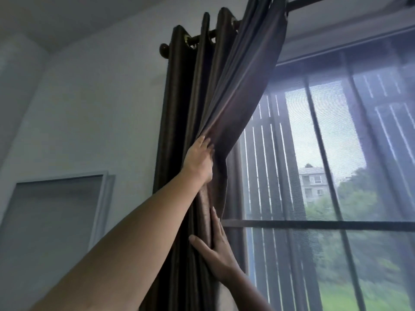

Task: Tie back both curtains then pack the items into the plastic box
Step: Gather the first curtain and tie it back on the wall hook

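A dark brown curtain [242, 90] hangs from a dark rod [301, 2] on metal eyelets, bunched at the left side of the window. My left hand [198, 160] reaches up and grips the curtain's inner edge, pulling the cloth leftward into a slanted drape. Lower down, my right hand [216, 250] rests against the gathered folds with its fingers pointing up, a fold held between thumb and fingers. No second curtain, tieback or plastic box is in view.
The window [325, 176] with a mesh screen and dark bars fills the right side; trees and a building show outside. A white wall [101, 108] lies to the left, with a framed panel [56, 221] low on it.
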Demonstrator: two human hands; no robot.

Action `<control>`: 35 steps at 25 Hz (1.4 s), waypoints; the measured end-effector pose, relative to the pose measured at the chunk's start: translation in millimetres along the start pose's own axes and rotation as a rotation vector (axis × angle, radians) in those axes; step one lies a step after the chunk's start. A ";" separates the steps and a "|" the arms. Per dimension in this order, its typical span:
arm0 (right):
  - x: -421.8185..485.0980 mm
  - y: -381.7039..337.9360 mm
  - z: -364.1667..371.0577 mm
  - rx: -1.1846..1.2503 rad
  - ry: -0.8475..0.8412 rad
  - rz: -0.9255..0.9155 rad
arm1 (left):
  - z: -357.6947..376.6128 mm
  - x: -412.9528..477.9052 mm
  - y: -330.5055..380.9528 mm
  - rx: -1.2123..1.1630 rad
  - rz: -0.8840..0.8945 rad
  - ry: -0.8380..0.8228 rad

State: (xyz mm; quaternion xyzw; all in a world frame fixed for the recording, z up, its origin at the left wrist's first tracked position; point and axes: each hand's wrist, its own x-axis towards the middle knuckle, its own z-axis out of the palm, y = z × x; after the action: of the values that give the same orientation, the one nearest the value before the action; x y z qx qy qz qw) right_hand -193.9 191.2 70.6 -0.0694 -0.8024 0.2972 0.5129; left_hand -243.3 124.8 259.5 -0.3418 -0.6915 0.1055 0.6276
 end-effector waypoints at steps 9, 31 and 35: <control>22.2 -10.9 84.2 -0.040 -0.071 0.024 | 77.2 -18.9 -50.1 -0.041 -0.001 0.028; 49.1 -7.3 124.5 -0.195 0.034 0.055 | 110.6 -29.4 -52.6 -1.108 -0.234 0.245; 61.2 -15.2 148.9 -0.163 -0.019 0.069 | 130.1 -32.2 -72.0 -1.089 -0.286 0.214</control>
State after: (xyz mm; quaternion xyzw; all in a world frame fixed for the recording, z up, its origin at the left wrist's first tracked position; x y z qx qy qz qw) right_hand -348.0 143.9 82.5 -0.1358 -0.8257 0.2492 0.4875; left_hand -390.8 88.6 250.6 -0.5277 -0.6181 -0.3873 0.4354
